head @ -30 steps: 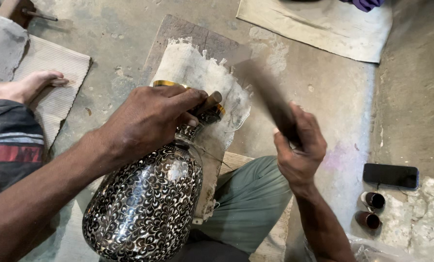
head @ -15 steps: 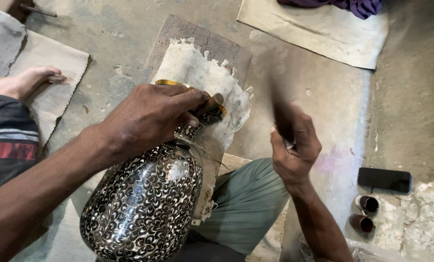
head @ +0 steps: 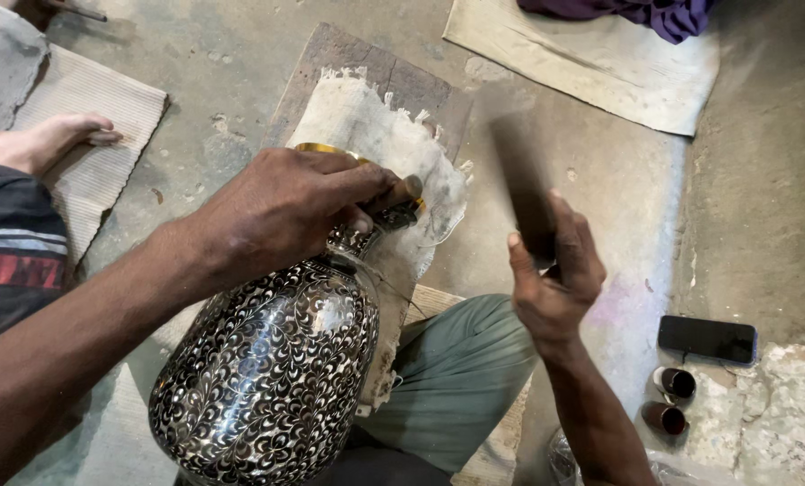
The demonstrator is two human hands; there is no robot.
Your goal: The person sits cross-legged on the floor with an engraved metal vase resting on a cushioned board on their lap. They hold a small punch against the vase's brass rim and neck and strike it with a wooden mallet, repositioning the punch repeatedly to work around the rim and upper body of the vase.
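From the head camera we see the left hand point(head: 281, 211) clamped over the neck of a large black vase point(head: 272, 378) with a fine silver scroll pattern; its grip is closed around the neck and a small punch-like tool point(head: 402, 193) pressed there. The vase lies tilted across the lap, its gold-rimmed mouth resting on a frayed white cloth point(head: 375, 135) over a wooden board point(head: 348, 54) on the floor. The right hand point(head: 555, 274) is raised beside it, grip tight around a blurred dark hammer point(head: 524, 193). A phone point(head: 708, 339) and two small cups point(head: 674, 382) sit well apart at the right.
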